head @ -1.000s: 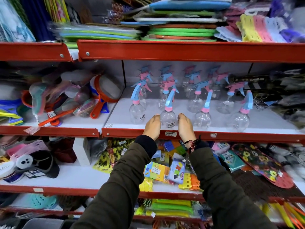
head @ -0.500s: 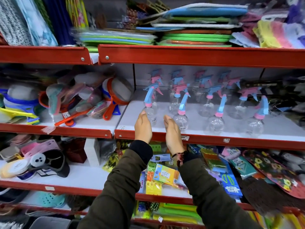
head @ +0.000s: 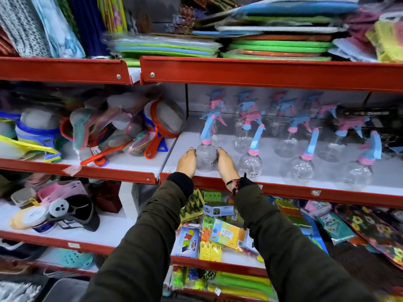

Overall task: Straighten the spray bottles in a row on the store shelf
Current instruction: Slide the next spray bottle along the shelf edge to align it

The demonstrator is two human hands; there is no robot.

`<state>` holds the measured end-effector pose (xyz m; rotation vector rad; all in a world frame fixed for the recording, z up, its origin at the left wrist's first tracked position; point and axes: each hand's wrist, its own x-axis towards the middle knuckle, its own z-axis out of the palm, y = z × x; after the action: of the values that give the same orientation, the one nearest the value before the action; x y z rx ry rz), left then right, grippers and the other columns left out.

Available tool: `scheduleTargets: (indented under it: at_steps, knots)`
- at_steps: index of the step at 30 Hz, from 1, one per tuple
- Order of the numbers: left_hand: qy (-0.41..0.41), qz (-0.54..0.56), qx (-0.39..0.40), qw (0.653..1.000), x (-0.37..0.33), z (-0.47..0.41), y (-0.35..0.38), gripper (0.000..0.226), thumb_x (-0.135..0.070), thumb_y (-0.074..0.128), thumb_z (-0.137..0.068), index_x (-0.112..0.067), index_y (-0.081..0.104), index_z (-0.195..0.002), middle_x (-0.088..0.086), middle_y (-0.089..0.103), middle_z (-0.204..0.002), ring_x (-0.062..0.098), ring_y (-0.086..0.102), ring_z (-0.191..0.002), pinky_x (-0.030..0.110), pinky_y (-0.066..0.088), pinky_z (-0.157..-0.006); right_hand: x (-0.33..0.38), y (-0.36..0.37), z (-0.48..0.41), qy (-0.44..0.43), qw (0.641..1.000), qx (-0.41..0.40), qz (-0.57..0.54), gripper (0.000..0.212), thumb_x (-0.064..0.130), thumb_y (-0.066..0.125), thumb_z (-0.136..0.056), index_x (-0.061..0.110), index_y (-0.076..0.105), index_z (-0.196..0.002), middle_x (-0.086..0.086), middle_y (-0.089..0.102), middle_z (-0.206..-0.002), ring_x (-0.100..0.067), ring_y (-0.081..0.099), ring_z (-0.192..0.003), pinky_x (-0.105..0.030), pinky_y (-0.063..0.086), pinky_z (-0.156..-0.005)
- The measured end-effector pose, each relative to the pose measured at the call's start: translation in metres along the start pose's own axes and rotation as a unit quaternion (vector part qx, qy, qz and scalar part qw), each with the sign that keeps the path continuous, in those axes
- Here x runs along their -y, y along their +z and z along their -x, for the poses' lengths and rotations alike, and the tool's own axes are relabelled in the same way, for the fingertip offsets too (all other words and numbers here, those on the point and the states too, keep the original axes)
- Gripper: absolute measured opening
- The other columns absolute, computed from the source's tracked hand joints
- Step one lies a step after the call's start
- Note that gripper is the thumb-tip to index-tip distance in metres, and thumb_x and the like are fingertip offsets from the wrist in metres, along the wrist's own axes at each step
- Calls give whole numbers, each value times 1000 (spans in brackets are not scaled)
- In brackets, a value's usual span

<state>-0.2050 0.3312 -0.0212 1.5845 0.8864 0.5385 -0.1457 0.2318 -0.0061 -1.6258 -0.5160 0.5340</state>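
Observation:
Clear round spray bottles with blue and pink trigger heads stand in loose rows on the white shelf (head: 322, 194) with a red front edge. The leftmost front bottle (head: 206, 158) stands upright between my two hands. My left hand (head: 187, 163) lies flat against its left side and my right hand (head: 225, 165) against its right side, fingers straight and together. To the right along the front stand three more bottles (head: 250, 164), (head: 303, 170), (head: 357, 172), their heads leaning at different angles. Several more bottles (head: 287, 140) stand behind, blurred.
Orange-rimmed strainers (head: 162, 125) and plastic kitchenware crowd the neighbouring shelf on the left. A red shelf lip (head: 261, 71) hangs overhead with stacked mats on it. Packets and clips (head: 226, 233) fill the shelf below my arms. Dark goods (head: 370, 114) lie at the back right.
Both hands have moved left from the second front bottle to the leftmost one and now flank it. The view has shifted with them.

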Motion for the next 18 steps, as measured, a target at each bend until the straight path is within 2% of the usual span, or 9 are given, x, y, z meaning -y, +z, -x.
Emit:
scheduleTargets:
  at_steps: [2, 4, 6, 7, 10, 14, 16, 18]
  knots:
    - [8, 1, -4, 1000, 3, 6, -4, 51, -36, 38, -92, -2, 57, -126, 22, 57, -134, 36, 52, -128, 45, 41, -110, -4, -2, 5, -5, 1000, -1, 17, 57, 42, 27, -87, 9, 62, -118, -15, 62, -131, -29, 55, -124, -46, 37, -112]
    - [14, -9, -8, 1000, 3, 13, -7, 50, -34, 38, -92, -1, 58, -123, 24, 59, -131, 38, 53, -126, 46, 42, -109, -8, -3, 8, -6, 999, -3, 50, 45, 40, 27, -88, 14, 63, -97, -18, 66, -120, -32, 58, -114, -45, 42, -106]
    - [24, -63, -6, 998, -1, 23, -8, 42, -26, 35, -96, 2, 57, -119, 27, 60, -126, 41, 55, -121, 47, 43, -106, -4, -5, 20, -13, 996, -10, 82, 34, 34, 26, -93, 20, 55, -79, -15, 64, -103, -29, 57, -99, -40, 41, -94]
    - [19, -86, -3, 996, -3, 27, -9, 37, -19, 32, -98, 3, 55, -117, 28, 60, -123, 42, 56, -117, 47, 43, -103, -2, -6, 25, -18, 995, -13, 92, 34, 32, 26, -95, 20, 52, -77, -13, 61, -98, -27, 53, -94, -39, 40, -89]
    - [32, -101, -27, 994, 0, 32, -11, 33, -12, 27, -100, 3, 52, -115, 29, 60, -121, 42, 57, -112, 46, 43, -98, -1, -8, 37, -37, 991, -3, 130, 30, 29, 23, -96, 16, 48, -88, -11, 54, -99, -24, 47, -93, -38, 38, -87]
    - [39, -106, -6, 994, -7, 48, -12, 37, -17, 23, -102, 4, 52, -112, 29, 56, -126, 40, 53, -117, 40, 38, -98, 0, -9, 44, -31, 991, -3, 132, 33, 23, 23, -99, 10, 51, -90, -24, 60, -111, -34, 54, -107, -39, 38, -92]
    - [53, -98, 0, 994, -12, 61, -12, 42, -21, 21, -102, 4, 52, -116, 27, 53, -132, 38, 49, -122, 39, 35, -103, 2, -10, 48, -34, 992, -3, 119, 36, 23, 23, -100, 8, 56, -102, -23, 59, -121, -35, 52, -119, -38, 36, -97]
    - [65, -64, -33, 995, -14, 70, -12, 45, -26, 22, -102, 1, 53, -122, 26, 51, -137, 36, 47, -126, 37, 33, -105, 6, -11, 50, -34, 994, -5, 103, 40, 23, 24, -101, 5, 53, -123, -21, 53, -137, -34, 47, -129, -34, 33, -102]
